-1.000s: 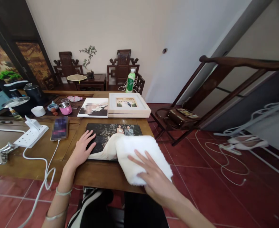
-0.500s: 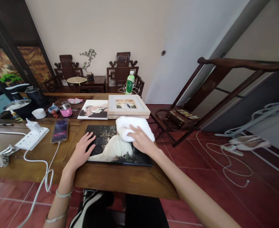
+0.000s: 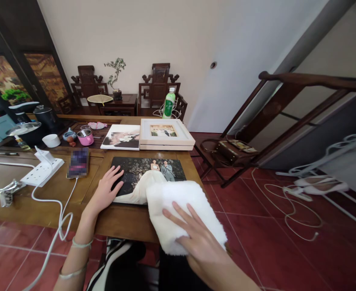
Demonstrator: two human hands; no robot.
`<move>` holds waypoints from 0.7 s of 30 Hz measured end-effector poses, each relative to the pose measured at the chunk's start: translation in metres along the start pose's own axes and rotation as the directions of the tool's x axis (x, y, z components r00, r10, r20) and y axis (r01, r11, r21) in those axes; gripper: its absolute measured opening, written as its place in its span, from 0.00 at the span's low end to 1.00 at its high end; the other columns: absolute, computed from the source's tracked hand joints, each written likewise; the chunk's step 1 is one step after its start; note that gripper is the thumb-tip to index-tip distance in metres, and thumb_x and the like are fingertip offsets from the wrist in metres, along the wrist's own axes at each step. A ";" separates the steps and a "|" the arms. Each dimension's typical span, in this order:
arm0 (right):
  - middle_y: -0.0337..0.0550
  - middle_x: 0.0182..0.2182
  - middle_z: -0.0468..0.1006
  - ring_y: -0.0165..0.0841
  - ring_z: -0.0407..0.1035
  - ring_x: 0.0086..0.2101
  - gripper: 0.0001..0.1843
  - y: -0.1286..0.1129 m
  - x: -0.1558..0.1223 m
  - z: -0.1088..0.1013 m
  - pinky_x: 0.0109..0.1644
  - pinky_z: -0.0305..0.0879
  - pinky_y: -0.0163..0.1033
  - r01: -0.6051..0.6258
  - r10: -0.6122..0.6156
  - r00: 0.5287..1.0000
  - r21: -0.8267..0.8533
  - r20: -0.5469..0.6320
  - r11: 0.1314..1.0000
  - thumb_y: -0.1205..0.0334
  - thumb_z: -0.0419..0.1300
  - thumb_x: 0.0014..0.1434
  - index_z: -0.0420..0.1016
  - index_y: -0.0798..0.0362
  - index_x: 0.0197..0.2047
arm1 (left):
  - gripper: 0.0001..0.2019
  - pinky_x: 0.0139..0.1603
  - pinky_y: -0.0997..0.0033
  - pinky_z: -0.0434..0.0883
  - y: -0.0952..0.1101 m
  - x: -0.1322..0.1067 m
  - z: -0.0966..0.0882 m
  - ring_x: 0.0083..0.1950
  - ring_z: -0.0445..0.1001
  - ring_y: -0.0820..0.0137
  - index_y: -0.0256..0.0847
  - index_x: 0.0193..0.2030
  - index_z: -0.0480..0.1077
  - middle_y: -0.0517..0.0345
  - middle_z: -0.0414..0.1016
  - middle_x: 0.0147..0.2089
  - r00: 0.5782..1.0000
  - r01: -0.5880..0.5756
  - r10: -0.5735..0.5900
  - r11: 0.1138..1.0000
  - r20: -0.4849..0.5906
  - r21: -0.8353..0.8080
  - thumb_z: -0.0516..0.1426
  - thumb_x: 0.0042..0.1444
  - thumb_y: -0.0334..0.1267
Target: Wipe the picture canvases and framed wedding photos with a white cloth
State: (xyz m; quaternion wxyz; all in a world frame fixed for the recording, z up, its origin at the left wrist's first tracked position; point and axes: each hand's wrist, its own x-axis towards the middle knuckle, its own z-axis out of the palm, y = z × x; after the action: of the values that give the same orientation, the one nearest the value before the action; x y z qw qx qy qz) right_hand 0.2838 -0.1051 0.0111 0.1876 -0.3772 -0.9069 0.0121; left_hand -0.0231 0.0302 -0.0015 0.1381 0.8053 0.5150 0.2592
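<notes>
A dark wedding photo panel lies flat near the table's front edge, showing a couple and a long white dress. My left hand rests on its left edge, fingers spread. In my right hand is a folded, fluffy white cloth, held with the fingers across its top and the thumb tucked at its lower side. The cloth covers the panel's lower right corner and reaches past the table's front edge. What lies beneath it is hidden.
Behind the panel are a white photo print and a cream picture frame, with a green bottle behind them. To the left lie a phone, a power strip with white cables, and a pink cup. A wooden chair stands right.
My right hand has drawn the white cloth from the panel's upper right down towards me, uncovering the couple. My left hand stays on the left edge.
</notes>
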 end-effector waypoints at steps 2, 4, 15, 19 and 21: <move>0.46 0.64 0.63 0.50 0.47 0.66 0.22 0.003 0.005 -0.003 0.65 0.48 0.68 -0.039 0.038 0.999 0.030 0.025 0.999 0.82 0.47 0.35 0.75 0.54 0.28 | 0.23 0.68 0.45 0.53 0.000 0.000 0.000 0.72 0.49 0.58 0.42 0.63 0.64 0.50 0.58 0.69 1.000 -0.002 0.002 1.000 0.000 0.003 0.47 0.65 0.47; 0.47 0.63 0.64 0.49 0.49 0.65 0.26 0.017 0.020 -0.006 0.65 0.48 0.67 -0.116 0.112 0.992 0.056 0.063 0.992 0.82 0.47 0.35 0.77 0.54 0.32 | 0.22 0.68 0.45 0.53 0.001 -0.001 0.000 0.72 0.49 0.58 0.43 0.63 0.64 0.51 0.57 0.69 1.000 -0.003 0.003 1.000 -0.003 0.001 0.47 0.65 0.47; 0.59 0.57 0.71 0.47 0.51 0.65 0.33 0.125 0.115 0.001 0.64 0.50 0.62 -0.304 0.304 0.951 -0.016 0.046 0.953 0.83 0.47 0.44 0.74 0.59 0.52 | 0.22 0.68 0.45 0.53 0.001 -0.001 -0.001 0.72 0.49 0.59 0.46 0.63 0.63 0.52 0.57 0.69 1.000 0.003 -0.004 1.000 -0.019 -0.016 0.48 0.65 0.47; 0.55 0.62 0.66 0.48 0.49 0.66 0.33 0.100 0.086 0.002 0.65 0.47 0.65 -0.259 0.259 0.965 -0.001 0.045 0.966 0.84 0.46 0.41 0.77 0.58 0.47 | 0.21 0.68 0.45 0.53 0.001 -0.001 0.001 0.72 0.50 0.59 0.45 0.63 0.63 0.51 0.58 0.69 0.999 0.027 -0.028 0.999 -0.025 -0.026 0.48 0.65 0.46; 0.53 0.63 0.64 0.50 0.46 0.66 0.30 0.074 0.059 0.001 0.66 0.45 0.67 -0.208 0.207 0.977 0.008 0.041 0.978 0.84 0.46 0.39 0.78 0.58 0.40 | 0.22 0.68 0.45 0.53 0.002 -0.001 0.001 0.72 0.50 0.59 0.45 0.63 0.64 0.51 0.58 0.69 0.999 0.027 -0.028 0.999 -0.028 -0.022 0.48 0.65 0.46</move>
State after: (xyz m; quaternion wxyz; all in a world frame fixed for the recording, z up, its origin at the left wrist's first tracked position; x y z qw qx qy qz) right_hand 0.2953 -0.0114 0.0175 0.1695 -0.4683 -0.8660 0.0444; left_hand -0.0215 0.0288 -0.0022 0.1429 0.7929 0.5252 0.2740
